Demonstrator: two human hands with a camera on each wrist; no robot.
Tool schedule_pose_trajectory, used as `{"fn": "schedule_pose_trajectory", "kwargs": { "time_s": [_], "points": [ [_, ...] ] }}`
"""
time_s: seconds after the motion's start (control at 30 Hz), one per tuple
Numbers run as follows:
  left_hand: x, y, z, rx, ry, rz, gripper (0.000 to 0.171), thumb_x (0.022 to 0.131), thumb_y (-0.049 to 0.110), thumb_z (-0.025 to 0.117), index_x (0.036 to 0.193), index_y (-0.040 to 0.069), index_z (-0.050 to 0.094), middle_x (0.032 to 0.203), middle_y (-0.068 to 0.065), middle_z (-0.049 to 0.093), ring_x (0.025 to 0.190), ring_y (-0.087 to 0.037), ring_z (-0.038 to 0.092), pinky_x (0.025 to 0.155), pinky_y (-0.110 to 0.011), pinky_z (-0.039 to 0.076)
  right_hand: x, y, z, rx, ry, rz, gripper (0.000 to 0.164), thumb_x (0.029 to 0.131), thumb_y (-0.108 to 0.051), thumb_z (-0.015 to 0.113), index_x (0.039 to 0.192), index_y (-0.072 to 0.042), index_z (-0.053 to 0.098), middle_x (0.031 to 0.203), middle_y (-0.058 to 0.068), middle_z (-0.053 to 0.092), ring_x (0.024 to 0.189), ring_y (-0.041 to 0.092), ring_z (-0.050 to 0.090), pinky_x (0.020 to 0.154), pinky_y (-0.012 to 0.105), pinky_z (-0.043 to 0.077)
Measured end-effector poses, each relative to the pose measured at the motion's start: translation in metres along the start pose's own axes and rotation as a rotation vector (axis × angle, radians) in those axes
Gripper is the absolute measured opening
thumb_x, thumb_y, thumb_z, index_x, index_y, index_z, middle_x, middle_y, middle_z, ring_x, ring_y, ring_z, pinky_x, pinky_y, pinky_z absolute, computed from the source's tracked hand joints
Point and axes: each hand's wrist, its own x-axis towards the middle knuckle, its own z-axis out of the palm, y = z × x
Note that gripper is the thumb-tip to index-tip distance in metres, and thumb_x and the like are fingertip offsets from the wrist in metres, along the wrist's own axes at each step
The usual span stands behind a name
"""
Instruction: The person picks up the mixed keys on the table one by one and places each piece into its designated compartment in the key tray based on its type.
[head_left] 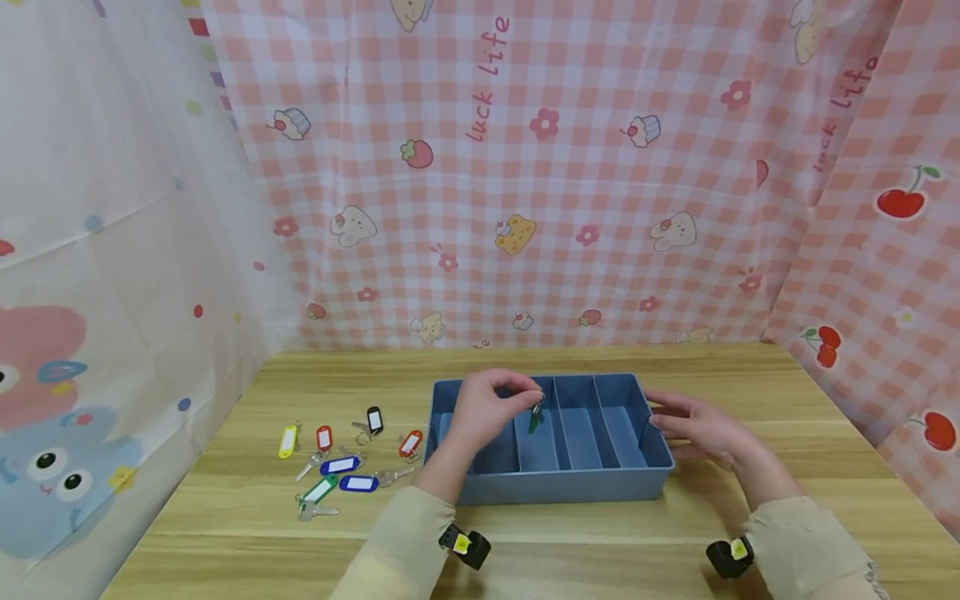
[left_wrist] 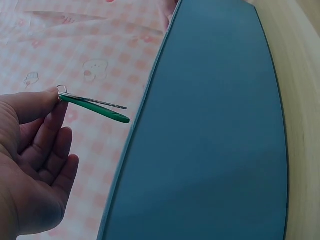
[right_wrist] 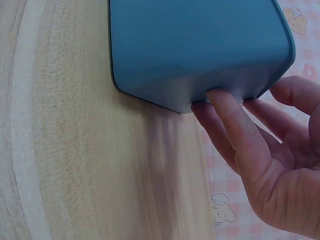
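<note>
Closest in, a wood desk (head_left: 592,550) is seen, and on its left side keys with colored tags are spread about: a green tag (head_left: 320,488) and two blue tags (head_left: 359,483) in front, then two red tags (head_left: 324,437), a yellow tag (head_left: 288,442) and a black tag (head_left: 375,419) a bit farther back. Just to the right of them, a long blue tray (head_left: 566,486) with little walls inside is set. Over the tray, a key ring (left_wrist: 62,89) is pinched between the thumb and a finger of the left hand (head_left: 483,408). On the ring, a second green tag (left_wrist: 100,112) and a thin metal key (left_wrist: 107,103) are held up over a slot near the middle; how high cannot be told. The tray's right end is touched from outside by the spread fingers of the right hand (head_left: 701,429), so it seems to be steadied. The step in hand looks like putting this key in the tray. For that, it should be lowered between the little walls and then let go gently. Farthest back, a pink checked cloth (head_left: 570,179) is hung.
</note>
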Motion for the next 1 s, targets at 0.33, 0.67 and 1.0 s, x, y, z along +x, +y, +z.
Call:
{"fn": "schedule_pose_trajectory", "kwargs": {
  "time_s": [0.33,0.67,1.0],
  "points": [
    [0.008,0.009,0.021,-0.014,-0.013,-0.018,0.009,0.087,0.022,0.078,0.091,0.013,0.079,0.091,0.005,0.071,0.084,-0.010,0.063,0.070,-0.028,0.052,0.001,0.000,0.000,-0.018,-0.001,-0.006,0.066,0.102,-0.015,0.056,0.153,0.006,0.020,0.145,0.039,0.035,0.117,0.038,0.057,0.089,0.050,0.053],
    [0.016,0.018,0.043,-0.034,-0.030,-0.049,0.009,0.087,0.022,0.078,0.092,0.014,0.079,0.088,0.008,0.070,0.079,-0.006,0.061,0.069,-0.025,0.052,0.001,0.001,-0.001,-0.009,-0.011,-0.013,0.066,0.102,-0.014,0.055,0.153,0.007,0.018,0.144,0.039,0.035,0.115,0.037,0.058,0.089,0.050,0.053],
    [0.021,0.027,0.067,-0.039,-0.040,-0.062,0.007,0.087,0.021,0.079,0.089,0.014,0.079,0.082,0.011,0.069,0.073,-0.003,0.060,0.066,-0.021,0.051,0.000,0.001,-0.001,0.003,-0.021,-0.018,0.066,0.102,-0.015,0.055,0.153,0.008,0.018,0.144,0.039,0.036,0.114,0.037,0.059,0.089,0.051,0.053]
  ]
}}
